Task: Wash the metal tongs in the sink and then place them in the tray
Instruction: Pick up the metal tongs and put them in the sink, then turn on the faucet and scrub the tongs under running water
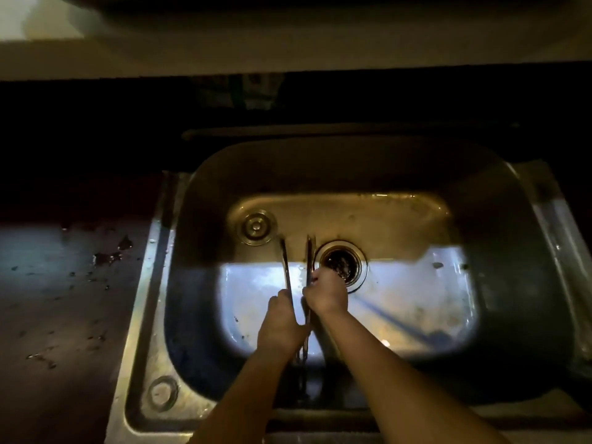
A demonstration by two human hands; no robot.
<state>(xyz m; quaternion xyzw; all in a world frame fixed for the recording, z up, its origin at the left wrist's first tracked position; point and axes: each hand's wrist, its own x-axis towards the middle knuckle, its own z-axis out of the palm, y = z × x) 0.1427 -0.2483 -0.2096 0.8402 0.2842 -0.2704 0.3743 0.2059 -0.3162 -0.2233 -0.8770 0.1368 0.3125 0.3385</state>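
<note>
The metal tongs [286,267] are held over the steel sink [179,251], their two thin arms spread apart and pointing away from me toward the drain. My left hand [282,322] grips the left arm near the hinge end. My right hand [326,291] is closed around the right arm of the tongs, a little farther up. The hinge end is hidden behind my wrists. No tray is in view.
An open drain [341,262] lies just right of the tongs, and a round strainer plug [256,226] sits at the basin's back left. A dark, wet countertop [64,299] spreads to the left. The scene is dim, with shadow over the back counter.
</note>
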